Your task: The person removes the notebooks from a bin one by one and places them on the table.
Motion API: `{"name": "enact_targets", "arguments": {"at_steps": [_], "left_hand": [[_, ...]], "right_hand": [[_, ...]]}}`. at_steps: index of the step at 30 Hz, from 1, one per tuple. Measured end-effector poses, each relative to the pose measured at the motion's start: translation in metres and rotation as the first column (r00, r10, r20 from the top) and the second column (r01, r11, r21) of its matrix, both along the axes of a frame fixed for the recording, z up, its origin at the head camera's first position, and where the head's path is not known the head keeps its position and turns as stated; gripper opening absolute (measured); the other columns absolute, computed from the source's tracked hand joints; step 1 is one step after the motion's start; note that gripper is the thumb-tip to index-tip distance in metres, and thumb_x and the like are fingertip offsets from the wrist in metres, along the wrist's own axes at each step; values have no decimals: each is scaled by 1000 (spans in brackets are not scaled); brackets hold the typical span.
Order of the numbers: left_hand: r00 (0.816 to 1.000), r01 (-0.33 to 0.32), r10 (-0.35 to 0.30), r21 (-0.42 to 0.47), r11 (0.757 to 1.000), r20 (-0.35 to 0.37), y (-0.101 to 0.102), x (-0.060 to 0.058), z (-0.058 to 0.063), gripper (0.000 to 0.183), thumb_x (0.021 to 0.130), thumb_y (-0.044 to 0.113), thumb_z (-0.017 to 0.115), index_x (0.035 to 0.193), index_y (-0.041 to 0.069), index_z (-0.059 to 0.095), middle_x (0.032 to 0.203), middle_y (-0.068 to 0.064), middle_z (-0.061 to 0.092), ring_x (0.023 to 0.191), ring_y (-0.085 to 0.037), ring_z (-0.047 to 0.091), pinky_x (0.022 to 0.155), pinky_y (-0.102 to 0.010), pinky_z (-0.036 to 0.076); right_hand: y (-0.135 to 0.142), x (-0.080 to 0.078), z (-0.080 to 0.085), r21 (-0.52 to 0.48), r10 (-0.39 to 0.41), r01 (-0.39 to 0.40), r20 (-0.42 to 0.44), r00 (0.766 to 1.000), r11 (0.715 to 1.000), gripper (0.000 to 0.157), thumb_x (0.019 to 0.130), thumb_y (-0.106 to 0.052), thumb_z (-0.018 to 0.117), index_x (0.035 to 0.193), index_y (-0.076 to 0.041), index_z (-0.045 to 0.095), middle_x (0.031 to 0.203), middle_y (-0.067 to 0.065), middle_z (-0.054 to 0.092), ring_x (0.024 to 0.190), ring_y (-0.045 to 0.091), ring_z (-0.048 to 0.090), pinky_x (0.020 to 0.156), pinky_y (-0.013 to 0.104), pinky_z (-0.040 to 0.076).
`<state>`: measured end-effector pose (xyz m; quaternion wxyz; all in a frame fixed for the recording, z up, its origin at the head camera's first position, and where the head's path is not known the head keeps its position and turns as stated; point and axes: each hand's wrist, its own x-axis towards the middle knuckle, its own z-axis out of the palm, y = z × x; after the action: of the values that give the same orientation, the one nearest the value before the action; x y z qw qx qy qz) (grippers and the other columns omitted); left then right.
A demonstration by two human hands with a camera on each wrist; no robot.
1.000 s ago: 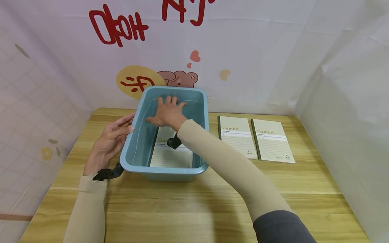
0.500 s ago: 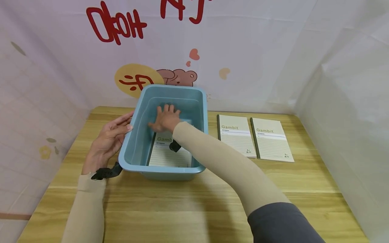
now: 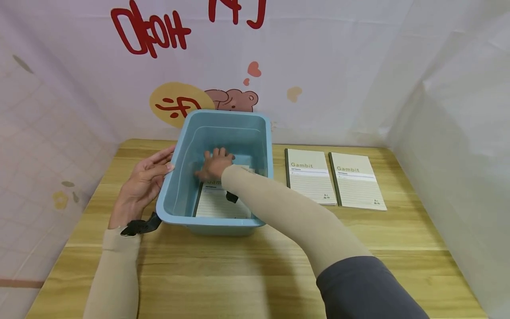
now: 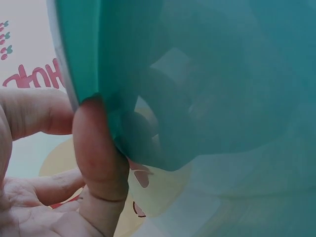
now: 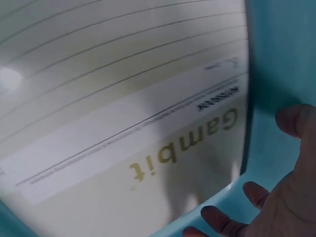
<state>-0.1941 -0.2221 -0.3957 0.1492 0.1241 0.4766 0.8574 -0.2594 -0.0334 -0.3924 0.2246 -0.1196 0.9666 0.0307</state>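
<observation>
left hand [image 3: 141, 186] pinches the left rim of the blue bin [image 3: 235, 137], presumably to steady it; right hand [image 3: 215, 166] is spread inside the bin, over the flat-lying notebook [image 3: 221, 206], contact unclear; paired notebooks [image 3: 310, 179] lie right of the bin, clear of both arms.

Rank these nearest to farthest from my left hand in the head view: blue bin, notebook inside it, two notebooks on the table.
1. Blue bin: rim pinched by your left hand.
2. Inside notebook: lying in the bin.
3. Left table notebook: right of the bin.
4. Right table notebook: farthest right.
</observation>
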Motion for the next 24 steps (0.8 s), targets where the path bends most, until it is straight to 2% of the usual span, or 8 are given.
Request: {"name": "enact_targets", "arguments": {"at_steps": [5, 10, 19, 24], "left_hand": [[1000, 1, -1, -5, 1000, 4, -1, 0, 0, 46, 102, -11, 48, 145, 4, 49, 136, -9, 65, 113, -19, 72, 92, -31, 62], [1000, -3, 3, -3, 1000, 10, -1, 1, 1, 46, 102, -11, 49, 145, 4, 49, 135, -9, 65, 113, -19, 72, 92, -31, 61], [1000, 11, -11, 18, 1000, -2, -1, 2, 1, 46, 102, -12, 48, 146, 3, 49, 136, -10, 65, 113, -19, 72, 93, -31, 61], [1000, 13, -13, 21, 1000, -4, -1, 1, 0, 46, 102, -11, 48, 145, 3, 49, 136, -11, 65, 114, -20, 72, 93, -31, 61]], "right_hand": [[-8, 3, 0, 70, -25, 21, 50, 998, 997, 74, 104, -66, 32, 164, -27, 11, 158, 4, 28, 139, 22, 30, 112, 42, 47], [-11, 2, -1, 90, -51, 45, 62, 997, 995, 74, 103, -66, 34, 163, -28, 13, 158, 1, 28, 138, 18, 31, 105, 37, 51], [-10, 4, 0, 66, -17, 14, 36, 999, 998, 73, 102, -63, 41, 159, -23, 22, 151, 5, 36, 136, 22, 37, 102, 39, 53], [-11, 7, 2, 101, 5, -8, 36, 999, 995, 73, 103, -63, 41, 159, -21, 23, 151, 5, 37, 136, 22, 39, 101, 37, 54]]}}
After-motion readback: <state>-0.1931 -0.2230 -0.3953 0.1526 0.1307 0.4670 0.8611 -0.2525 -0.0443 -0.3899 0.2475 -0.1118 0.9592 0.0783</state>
